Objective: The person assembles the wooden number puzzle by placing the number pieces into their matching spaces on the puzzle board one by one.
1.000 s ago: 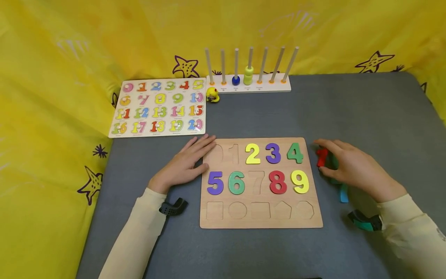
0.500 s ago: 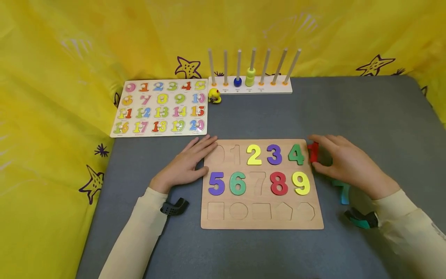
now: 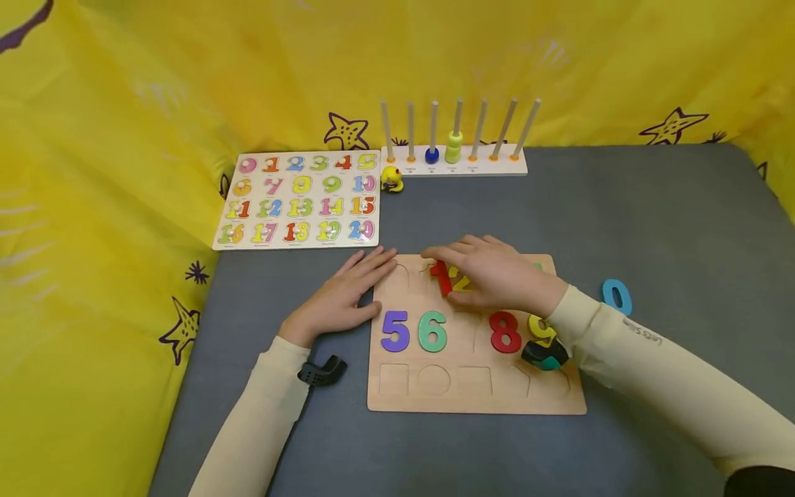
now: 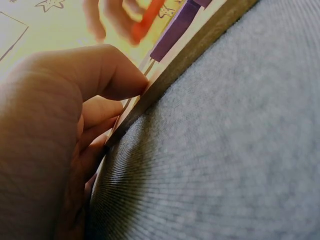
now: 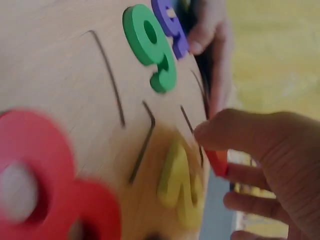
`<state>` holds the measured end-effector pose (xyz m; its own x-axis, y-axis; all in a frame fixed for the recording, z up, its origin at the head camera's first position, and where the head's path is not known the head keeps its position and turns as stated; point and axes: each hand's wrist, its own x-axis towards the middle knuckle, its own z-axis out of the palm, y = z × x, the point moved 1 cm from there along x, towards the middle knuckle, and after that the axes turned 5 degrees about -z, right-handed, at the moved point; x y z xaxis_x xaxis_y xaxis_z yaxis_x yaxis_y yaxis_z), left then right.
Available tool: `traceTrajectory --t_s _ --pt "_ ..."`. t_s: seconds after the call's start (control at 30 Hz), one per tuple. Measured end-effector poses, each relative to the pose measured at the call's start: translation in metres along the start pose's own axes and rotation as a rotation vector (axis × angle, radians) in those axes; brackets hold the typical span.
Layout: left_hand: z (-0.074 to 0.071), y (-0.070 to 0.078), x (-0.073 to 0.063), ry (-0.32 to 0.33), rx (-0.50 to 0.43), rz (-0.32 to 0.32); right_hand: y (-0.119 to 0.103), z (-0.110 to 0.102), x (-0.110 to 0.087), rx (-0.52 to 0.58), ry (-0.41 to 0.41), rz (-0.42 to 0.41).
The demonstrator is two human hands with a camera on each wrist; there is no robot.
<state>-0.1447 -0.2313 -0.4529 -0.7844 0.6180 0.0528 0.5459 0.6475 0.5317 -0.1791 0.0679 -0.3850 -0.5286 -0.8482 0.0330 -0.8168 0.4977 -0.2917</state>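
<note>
Between thumb and fingers my right hand (image 3: pixel 497 273) pinches a red number 1 (image 3: pixel 442 278), held over the wooden number board (image 3: pixel 428 404) beside the yellow 2 (image 3: pixel 461 279). In the right wrist view the red 1 (image 5: pixel 217 161) is mostly covered by the thumb. My left hand (image 3: pixel 340 298) rests at the board's left edge, its thumb touching the edge in the left wrist view. A purple 5 (image 3: pixel 395 331), green 6 (image 3: pixel 432 331) and red 8 (image 3: pixel 506 332) sit on the board. My right hand and sleeve hide the 3, most of the 4 and part of the yellow 9 (image 3: pixel 542 330).
A blue 0 (image 3: pixel 617 297) lies on the grey table right of the board, partly behind the sleeve. Behind stand a peg numbers board (image 3: pixel 297 197), a small yellow toy (image 3: pixel 392 179) and a rack of upright rods (image 3: pixel 456 166) against a yellow cloth (image 3: pixel 248 69).
My right hand has carried the red 1 leftward from beyond the board's right edge to near the 2. The blue 0 has come into sight. My left hand keeps its place on the board.
</note>
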Motion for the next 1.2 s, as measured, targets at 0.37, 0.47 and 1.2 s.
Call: traceTrajectory --t_s 0.37,0.47,1.2 --pt "0.002 -0.003 0.004 0.007 0.004 0.023 -0.017 0.014 0.02 -0.084 -0.035 0.089" --pt "0.002 -0.003 0.005 0.003 0.005 0.018 -0.021 0.015 0.02 -0.092 -0.019 0.116" --pt "0.003 -0.005 0.001 0.019 -0.033 0.005 0.021 -0.004 -0.069 0.082 0.15 0.088"
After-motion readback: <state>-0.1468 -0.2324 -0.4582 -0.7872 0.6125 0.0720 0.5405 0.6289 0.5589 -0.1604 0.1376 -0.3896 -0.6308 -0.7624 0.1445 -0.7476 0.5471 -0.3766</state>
